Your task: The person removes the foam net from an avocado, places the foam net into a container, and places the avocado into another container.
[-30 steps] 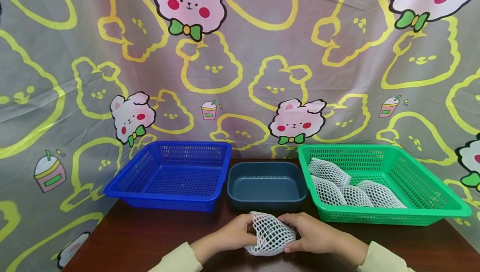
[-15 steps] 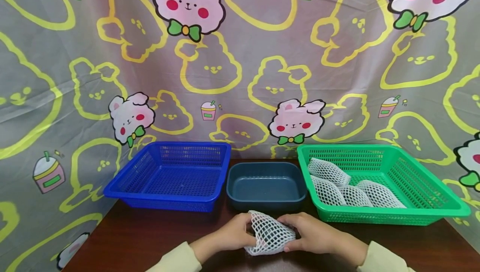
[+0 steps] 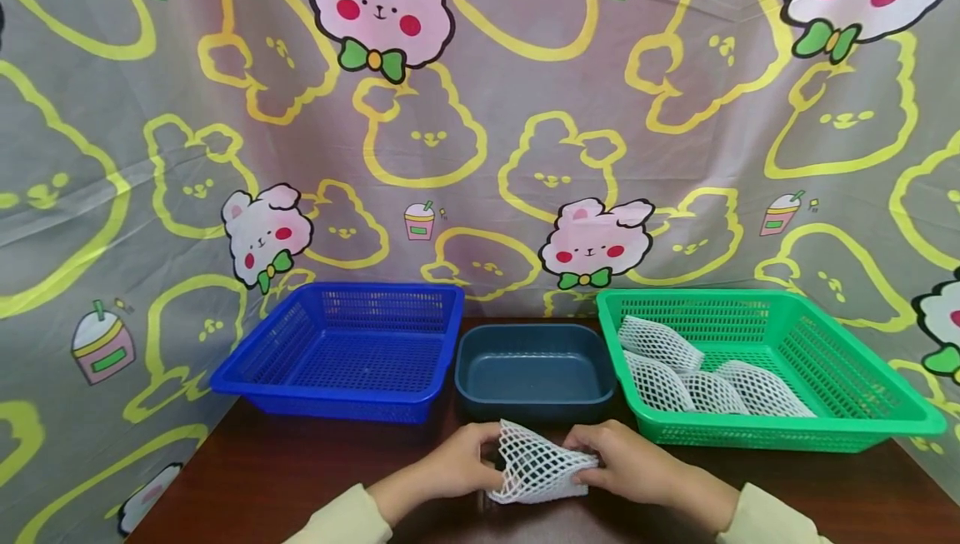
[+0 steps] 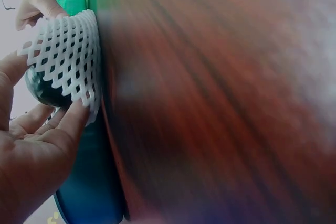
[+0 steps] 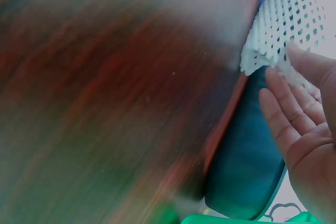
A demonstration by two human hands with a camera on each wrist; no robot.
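A white foam fruit net [image 3: 542,467] is held between both hands, low over the table in front of the dark blue tub. My left hand [image 3: 463,462] grips the rim of its wide left opening, thumb and fingers spread apart. Through that opening, the left wrist view shows a smooth, rounded dark green thing [image 4: 44,88], partly covered by the mesh. At the narrower, flattened right end, my right hand [image 3: 628,462] pinches the net between thumb and fingers. The same net [image 5: 286,22] hides its contents in the right wrist view.
A blue basket [image 3: 322,398] stands at the back left, and a dark blue tub [image 3: 536,408] in the middle. At the right, a green basket [image 3: 757,429] contains several netted pieces [image 3: 658,342]. A patterned cloth [image 3: 480,152] hangs behind the brown table [image 3: 262,477].
The right hand has shifted its hold, and the net's right end is now drawn out and flattened. The left hand has moved slightly up and left.
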